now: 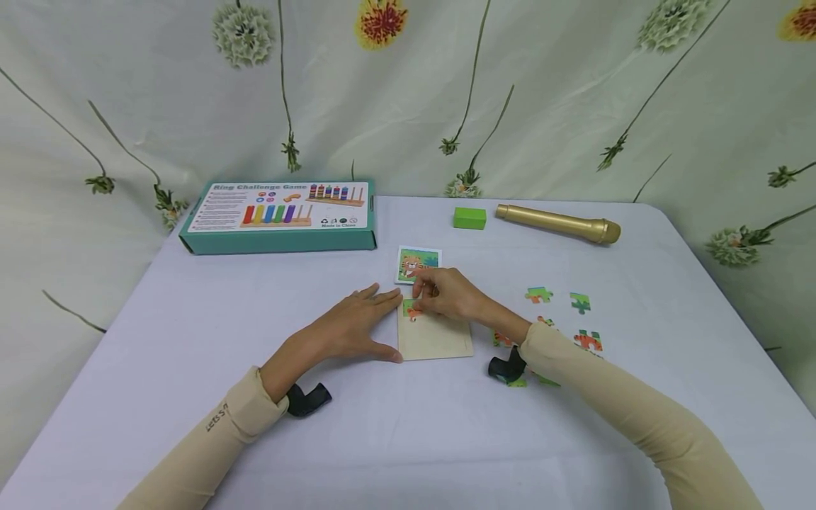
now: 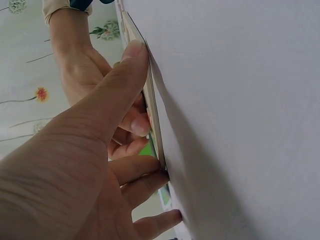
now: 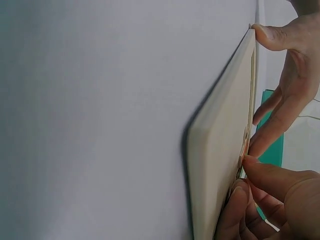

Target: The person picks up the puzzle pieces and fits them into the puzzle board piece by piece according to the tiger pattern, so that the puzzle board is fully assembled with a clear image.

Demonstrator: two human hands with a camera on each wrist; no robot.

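A pale square wooden tray (image 1: pixel 440 341) lies flat, with a green and orange puzzle piece (image 1: pixel 411 309) at its upper left corner. My left hand (image 1: pixel 360 322) is spread beside the tray; in the left wrist view its thumb and fingertips touch the tray's edge (image 2: pixel 153 107). My right hand (image 1: pixel 451 294) reaches over the upper part of the tray. Its thumb and curled fingers pinch at a puzzle piece, mostly hidden, in the right wrist view (image 3: pixel 243 150). Just beyond the tray stands out a tiger picture card (image 1: pixel 417 261), partly covered by the right hand.
Several loose puzzle pieces (image 1: pixel 587 341) lie right of the tray, some under the right forearm. At the back are a green game box (image 1: pixel 280 243), a green block (image 1: pixel 469 218) and a gold microphone (image 1: pixel 561 223). A flowered cloth hangs behind.
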